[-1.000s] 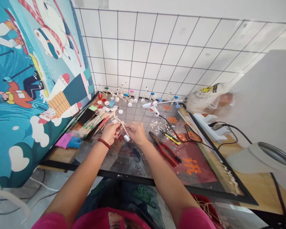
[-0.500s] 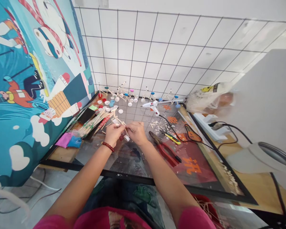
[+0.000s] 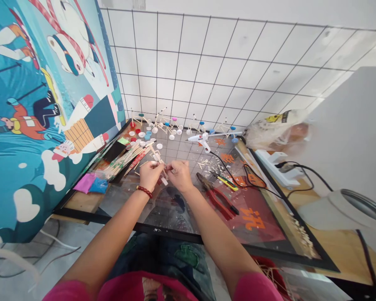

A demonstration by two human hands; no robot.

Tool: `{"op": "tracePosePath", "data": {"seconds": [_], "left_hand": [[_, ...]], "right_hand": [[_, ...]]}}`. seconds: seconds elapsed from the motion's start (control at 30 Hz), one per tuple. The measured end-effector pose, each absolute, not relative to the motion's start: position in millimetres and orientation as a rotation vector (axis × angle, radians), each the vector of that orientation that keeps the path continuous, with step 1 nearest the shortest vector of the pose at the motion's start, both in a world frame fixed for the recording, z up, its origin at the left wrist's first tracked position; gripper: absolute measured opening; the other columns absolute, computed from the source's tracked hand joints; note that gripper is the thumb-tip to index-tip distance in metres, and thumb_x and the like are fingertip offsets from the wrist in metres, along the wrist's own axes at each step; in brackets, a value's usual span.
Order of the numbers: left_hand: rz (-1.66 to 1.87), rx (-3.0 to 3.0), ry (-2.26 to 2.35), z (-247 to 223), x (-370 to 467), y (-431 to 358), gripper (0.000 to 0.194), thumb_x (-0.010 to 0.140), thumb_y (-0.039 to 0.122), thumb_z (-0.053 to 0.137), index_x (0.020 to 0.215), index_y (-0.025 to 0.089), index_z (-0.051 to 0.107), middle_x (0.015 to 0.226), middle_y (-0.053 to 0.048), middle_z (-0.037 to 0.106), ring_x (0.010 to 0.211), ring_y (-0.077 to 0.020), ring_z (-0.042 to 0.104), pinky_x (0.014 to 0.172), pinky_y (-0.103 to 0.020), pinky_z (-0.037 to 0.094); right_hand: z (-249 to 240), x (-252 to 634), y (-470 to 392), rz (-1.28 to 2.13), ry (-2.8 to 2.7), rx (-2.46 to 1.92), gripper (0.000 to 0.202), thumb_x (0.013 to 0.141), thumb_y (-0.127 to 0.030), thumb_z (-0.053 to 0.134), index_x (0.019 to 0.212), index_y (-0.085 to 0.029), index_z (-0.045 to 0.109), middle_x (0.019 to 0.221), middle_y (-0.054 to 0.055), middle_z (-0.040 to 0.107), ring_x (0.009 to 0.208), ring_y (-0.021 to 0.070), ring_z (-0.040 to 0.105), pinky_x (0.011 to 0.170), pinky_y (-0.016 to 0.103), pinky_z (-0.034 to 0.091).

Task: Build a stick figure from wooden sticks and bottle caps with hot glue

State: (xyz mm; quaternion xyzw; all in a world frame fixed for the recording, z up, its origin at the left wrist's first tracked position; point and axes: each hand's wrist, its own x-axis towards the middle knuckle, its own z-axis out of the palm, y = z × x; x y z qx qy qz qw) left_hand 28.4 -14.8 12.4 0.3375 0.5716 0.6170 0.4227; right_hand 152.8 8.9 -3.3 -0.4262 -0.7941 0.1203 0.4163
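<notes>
My left hand (image 3: 150,176), with a red bead bracelet on its wrist, is closed in a pinch on a small wooden-stick frame (image 3: 157,157) that has white pieces on it. My right hand (image 3: 179,175) pinches the same frame from the other side, its fingertips almost meeting those of the left. The fingers cover the frame's middle, and a white piece (image 3: 164,181) shows below them. Left of the hands lies a bundle of wooden sticks (image 3: 128,161), some with red or green ends. Behind are scattered bottle caps (image 3: 142,134) and several stick models (image 3: 167,124) with coloured caps.
A white glue gun (image 3: 202,141) rests behind my right hand, its black cord running right to a power strip (image 3: 277,167). Red-handled pliers (image 3: 217,198) and a yellow cutter knife (image 3: 227,182) lie to the right, near stick scraps (image 3: 207,163). Pink and blue packets (image 3: 90,184) lie left.
The stick frame has tilted a little between my fingers, and the white piece below them has turned. Both hands keep their pinch in nearly the same place.
</notes>
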Motion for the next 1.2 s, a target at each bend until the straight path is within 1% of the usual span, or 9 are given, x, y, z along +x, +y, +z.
{"op": "tracePosePath", "data": {"seconds": [0.17, 0.47, 0.53, 0.63, 0.77, 0.87, 1.0, 1.1, 1.2], "left_hand": [[1.57, 0.924, 1.432, 6, 27, -13, 0.017, 0.064, 0.03, 0.073, 0.06, 0.017, 0.063, 0.049, 0.004, 0.059, 0.044, -0.0101, 0.051, 0.044, -0.021, 0.034], [1.546, 0.969, 1.455, 0, 22, -10, 0.02, 0.066, 0.034, 0.074, 0.061, 0.017, 0.065, 0.05, 0.003, 0.059, 0.046, -0.0114, 0.052, 0.044, -0.022, 0.035], [1.534, 0.969, 1.45, 0, 21, -10, 0.019, 0.066, 0.035, 0.074, 0.063, 0.017, 0.067, 0.05, 0.003, 0.058, 0.044, -0.011, 0.05, 0.042, -0.022, 0.034], [1.514, 0.971, 1.443, 1, 22, -10, 0.021, 0.067, 0.037, 0.073, 0.067, 0.017, 0.068, 0.051, 0.003, 0.058, 0.043, -0.0104, 0.048, 0.041, -0.022, 0.033], [1.489, 1.016, 1.435, 3, 19, -11, 0.024, 0.069, 0.041, 0.073, 0.067, 0.017, 0.069, 0.052, 0.002, 0.059, 0.046, -0.0114, 0.05, 0.042, -0.022, 0.034], [1.456, 1.067, 1.425, 5, 15, -14, 0.024, 0.069, 0.041, 0.074, 0.066, 0.017, 0.07, 0.051, 0.002, 0.059, 0.049, -0.0129, 0.053, 0.045, -0.023, 0.036], [1.404, 1.111, 1.409, 12, 10, -20, 0.024, 0.07, 0.041, 0.073, 0.068, 0.017, 0.072, 0.047, 0.002, 0.055, 0.046, -0.0126, 0.05, 0.045, -0.023, 0.035], [1.387, 1.102, 1.439, 17, 3, -22, 0.026, 0.07, 0.042, 0.071, 0.066, 0.016, 0.071, 0.048, 0.002, 0.055, 0.042, -0.0103, 0.043, 0.043, -0.024, 0.031], [1.442, 1.077, 1.492, 18, -12, -16, 0.025, 0.067, 0.04, 0.072, 0.074, 0.016, 0.072, 0.057, 0.0, 0.061, 0.044, -0.0096, 0.042, 0.045, -0.024, 0.031]], "right_hand": [[-4, 151, 11, 0.409, -1.88, -1.12, 0.016, 0.076, -0.012, 0.063, 0.065, -0.02, 0.055, 0.068, -0.003, 0.068, 0.071, 0.0149, 0.063, 0.083, 0.032, 0.032], [-5, 149, 14, 0.527, -1.818, -1.115, 0.022, 0.076, -0.021, 0.068, 0.061, -0.022, 0.052, 0.06, -0.006, 0.063, 0.062, 0.0137, 0.06, 0.083, 0.032, 0.041], [-4, 150, 13, 0.542, -1.829, -1.129, 0.017, 0.076, -0.02, 0.068, 0.066, -0.022, 0.055, 0.062, -0.005, 0.064, 0.064, 0.0144, 0.061, 0.084, 0.033, 0.041], [-2, 151, 11, 0.579, -1.876, -1.127, 0.005, 0.078, -0.018, 0.064, 0.077, -0.023, 0.062, 0.071, -0.003, 0.069, 0.072, 0.0164, 0.064, 0.088, 0.035, 0.04], [1, 152, 7, 0.592, -1.919, -1.16, 0.01, 0.08, -0.016, 0.059, 0.082, -0.023, 0.066, 0.085, 0.0, 0.074, 0.087, 0.0199, 0.067, 0.095, 0.04, 0.035], [3, 153, 4, 0.56, -1.907, -1.19, 0.004, 0.079, -0.023, 0.064, 0.082, -0.022, 0.067, 0.09, 0.002, 0.075, 0.095, 0.0223, 0.066, 0.095, 0.041, 0.032], [4, 153, 2, 0.477, -1.888, -1.2, 0.014, 0.075, -0.034, 0.073, 0.075, -0.021, 0.067, 0.088, 0.002, 0.074, 0.096, 0.0229, 0.065, 0.091, 0.038, 0.032], [1, 151, 4, 0.438, -1.892, -1.219, 0.012, 0.074, -0.031, 0.074, 0.071, -0.021, 0.067, 0.082, 0.002, 0.073, 0.092, 0.0222, 0.065, 0.09, 0.038, 0.033], [-3, 150, 7, 0.479, -1.855, -1.213, 0.008, 0.072, -0.025, 0.071, 0.067, -0.021, 0.066, 0.078, 0.001, 0.072, 0.087, 0.0209, 0.065, 0.091, 0.038, 0.036]]}}
